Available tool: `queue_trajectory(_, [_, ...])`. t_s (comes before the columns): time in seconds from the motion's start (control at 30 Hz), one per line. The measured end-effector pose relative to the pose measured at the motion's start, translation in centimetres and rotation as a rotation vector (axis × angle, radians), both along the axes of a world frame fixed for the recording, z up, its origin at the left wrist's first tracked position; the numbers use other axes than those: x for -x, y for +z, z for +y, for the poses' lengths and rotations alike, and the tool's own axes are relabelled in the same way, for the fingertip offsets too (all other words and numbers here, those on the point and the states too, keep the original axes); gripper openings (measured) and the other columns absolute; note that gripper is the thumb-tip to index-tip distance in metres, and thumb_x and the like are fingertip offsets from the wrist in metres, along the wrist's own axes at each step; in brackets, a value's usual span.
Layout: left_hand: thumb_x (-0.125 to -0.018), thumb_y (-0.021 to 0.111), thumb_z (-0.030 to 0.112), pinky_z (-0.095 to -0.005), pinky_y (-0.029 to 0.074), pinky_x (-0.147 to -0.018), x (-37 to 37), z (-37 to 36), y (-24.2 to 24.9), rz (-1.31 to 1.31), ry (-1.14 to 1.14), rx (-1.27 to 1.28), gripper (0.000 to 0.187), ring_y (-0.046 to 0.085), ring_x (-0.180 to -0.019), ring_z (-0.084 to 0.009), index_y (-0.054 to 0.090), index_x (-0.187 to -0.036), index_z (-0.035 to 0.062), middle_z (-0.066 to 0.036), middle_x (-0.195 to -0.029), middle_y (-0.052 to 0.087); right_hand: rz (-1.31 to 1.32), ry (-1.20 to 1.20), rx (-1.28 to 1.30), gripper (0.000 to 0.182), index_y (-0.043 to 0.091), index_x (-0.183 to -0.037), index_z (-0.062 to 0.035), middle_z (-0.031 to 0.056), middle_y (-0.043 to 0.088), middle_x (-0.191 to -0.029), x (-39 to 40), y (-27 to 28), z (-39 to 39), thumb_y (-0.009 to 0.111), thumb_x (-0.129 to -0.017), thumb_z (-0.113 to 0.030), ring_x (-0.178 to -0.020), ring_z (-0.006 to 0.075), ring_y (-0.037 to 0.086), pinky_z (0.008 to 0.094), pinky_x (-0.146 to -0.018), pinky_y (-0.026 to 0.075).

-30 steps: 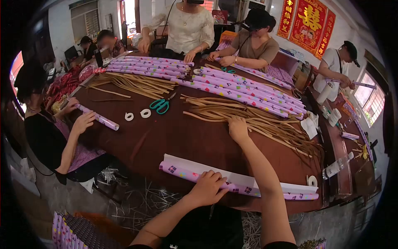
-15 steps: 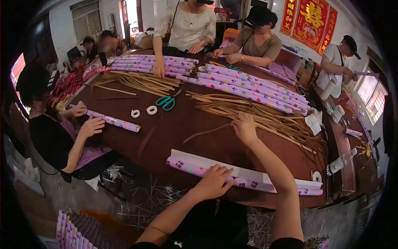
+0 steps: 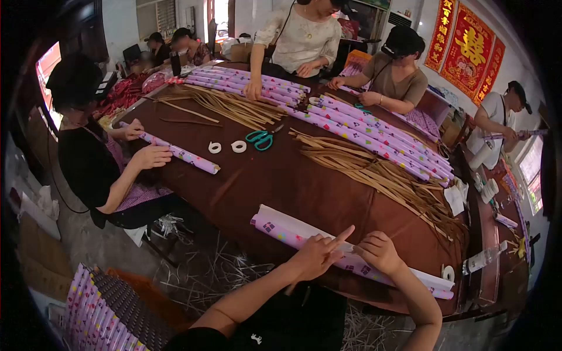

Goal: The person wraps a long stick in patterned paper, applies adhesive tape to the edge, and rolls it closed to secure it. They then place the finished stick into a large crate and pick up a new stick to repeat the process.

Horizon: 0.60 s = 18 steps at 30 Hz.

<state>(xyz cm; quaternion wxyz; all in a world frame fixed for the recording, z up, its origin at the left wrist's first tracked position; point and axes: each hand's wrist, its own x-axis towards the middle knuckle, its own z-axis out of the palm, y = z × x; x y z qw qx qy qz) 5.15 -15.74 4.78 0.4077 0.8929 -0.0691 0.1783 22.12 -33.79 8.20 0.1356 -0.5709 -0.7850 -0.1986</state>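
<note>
Pose | left hand [image 3: 319, 256] pointing | right hand [image 3: 380, 253] curled, at purple paper [image 3: 280, 232]

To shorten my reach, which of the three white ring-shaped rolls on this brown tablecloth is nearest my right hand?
The white roll beside the clear plastic bottle; the other two rolls lie farther off, near the teal-handled scissors.

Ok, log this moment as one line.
left hand: over patterned sheet, grip unclear | right hand: part-closed, contents unclear | patterned sheet: partly rolled, white inside showing | brown strips: heaped beyond
</note>
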Motion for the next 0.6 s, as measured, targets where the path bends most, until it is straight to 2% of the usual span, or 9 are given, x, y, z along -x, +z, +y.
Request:
queue_trajectory(0.07, [-0.106,0.035,0.033,-0.0429,0.04,-0.08,-0.2,0.1,-0.2,0.021,-0.019,0.024,0.056,0.044,-0.067,-0.0304,0.02,-0.156,0.0126,-0.015,-0.07,0.052,0.016,-0.004,-0.025,0.024,0.069,-0.097,-0.007,0.0039,0.066,-0.089,0.0,-0.9,-0.2,0.069,-0.073,-0.007,-0.086,0.021,0.063,0.0374,-0.088,0.049])
queue_trajectory(0.17, [-0.106,0.032,0.029,-0.0422,0.04,-0.079,-0.4,0.0,-0.1,0.045,-0.036,0.088,0.052,0.043,-0.064,-0.0292,0.023,-0.155,0.0139,-0.014,-0.066,0.048,0.084,-0.205,0.086,0.032,0.067,-0.106,-0.0064,0.0051,0.065,-0.084,-1.3,-1.2,-0.9,0.067,-0.074,-0.004,-0.083,0.0222,0.062,0.0404,-0.094,0.045])
queue_trajectory(0.27, [-0.106,0.033,0.026,-0.0415,0.04,-0.077,-0.4,0.1,0.3,0.067,-0.023,0.096,0.051,0.042,-0.063,-0.029,0.024,-0.155,0.0152,-0.014,-0.063,0.044,0.146,-0.498,-0.03,0.029,0.066,-0.102,-0.0045,0.0078,0.066,-0.084,-3.6,0.4,-2.6,0.067,-0.074,-0.003,-0.082,0.0284,0.059,0.0456,-0.094,0.043])
queue_trajectory(0.33, [-0.106,0.035,0.025,-0.0412,0.04,-0.076,-0.2,0.0,0.1,0.089,-0.012,0.069,0.051,0.041,-0.063,-0.0291,0.024,-0.155,0.0157,-0.014,-0.062,0.043,0.083,-0.634,-0.086,0.029,0.066,-0.101,-0.0048,0.0078,0.065,-0.082,-5.4,2.9,-4.6,0.066,-0.073,0.0,-0.081,0.0298,0.059,0.0466,-0.097,0.042])
queue_trajectory(0.4, [-0.106,0.037,0.023,-0.0416,0.04,-0.075,-0.4,-0.2,-0.7,-0.026,0.014,0.037,0.052,0.04,-0.062,-0.0291,0.024,-0.155,0.0159,-0.015,-0.061,0.042,-0.054,-0.719,-0.178,0.03,0.066,-0.102,-0.0062,0.0107,0.065,-0.084,-8.9,3.7,-7.5,0.063,-0.073,0.002,-0.088,0.0297,0.061,0.0459,-0.097,0.041])
queue_trajectory(0.47, [-0.106,0.038,0.023,-0.0416,0.04,-0.075,-0.5,-0.2,-0.7,0.001,0.012,0.031,0.052,0.04,-0.062,-0.0291,0.023,-0.155,0.0161,-0.015,-0.061,0.042,-0.061,-0.853,-0.171,0.027,0.065,-0.099,-0.0047,0.0128,0.064,-0.083,-11.7,6.3,-10.4,0.062,-0.074,0.006,-0.09,0.0333,0.06,0.0481,-0.096,0.042])
queue_trajectory(0.53, [-0.106,0.039,0.024,-0.0416,0.04,-0.075,-0.5,-0.1,-0.6,0.027,0.008,0.024,0.053,0.04,-0.062,-0.0291,0.023,-0.155,0.0163,-0.015,-0.061,0.042,-0.205,-0.894,-0.39,0.029,0.065,-0.102,-0.0018,0.0146,0.062,-0.084,-13.4,9.6,-13.3,0.059,-0.076,0.009,-0.089,0.034,0.059,0.0479,-0.096,0.043])
queue_trajectory(0.6, [-0.106,0.036,0.027,-0.0417,0.04,-0.075,-0.6,0.0,-0.2,0.093,-0.028,0.11,0.052,0.04,-0.063,-0.0287,0.023,-0.155,0.0163,-0.014,-0.062,0.042,0.264,-0.839,-0.516,0.027,0.061,-0.113,-0.001,0.0123,0.061,-0.096,-13.5,13.6,-16.2,0.052,-0.088,0.002,-0.095,0.0291,0.06,0.0405,-0.1,0.045])
